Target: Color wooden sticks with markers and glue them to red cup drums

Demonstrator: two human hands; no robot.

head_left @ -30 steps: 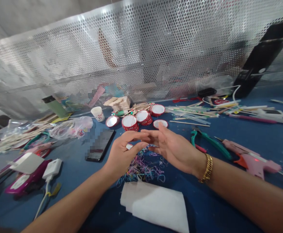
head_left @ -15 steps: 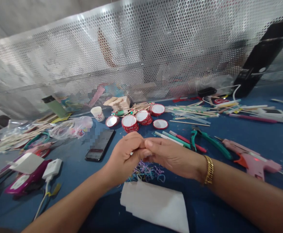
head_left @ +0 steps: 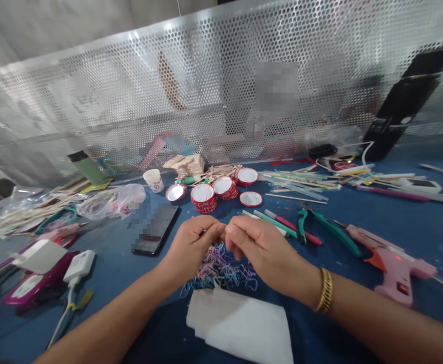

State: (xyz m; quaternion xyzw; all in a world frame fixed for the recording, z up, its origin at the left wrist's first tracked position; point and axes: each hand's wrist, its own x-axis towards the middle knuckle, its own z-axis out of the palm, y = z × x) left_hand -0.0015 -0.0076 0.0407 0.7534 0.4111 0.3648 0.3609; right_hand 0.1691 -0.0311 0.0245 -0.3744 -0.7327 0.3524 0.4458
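My left hand [head_left: 195, 241] and my right hand [head_left: 261, 246] meet fingertip to fingertip above the table, both with fingers curled and pinched. Whatever they pinch is too small or hidden to make out. Right below them lies a loose heap of colourful thin bands [head_left: 227, 268], pink, purple and blue, partly covered by my hands. Closer to me is a folded stack of white paper [head_left: 244, 323]. Just beyond my fingers stand several red-rimmed round pieces with white tops [head_left: 203, 194], some of them stacked.
Left of my hands lie a black phone [head_left: 156, 230] and a white charger [head_left: 79, 267]. To the right are green-handled pliers [head_left: 333, 230], several pens [head_left: 293, 226] and a pink glue gun [head_left: 396, 260]. A perforated metal screen [head_left: 221, 86] closes the back; a paper cup [head_left: 153, 181] stands before it.
My hands have drawn slightly apart from their overlapped hold, and the right hand has turned more knuckles-up. More of the band heap shows beneath them. The view has shifted a little.
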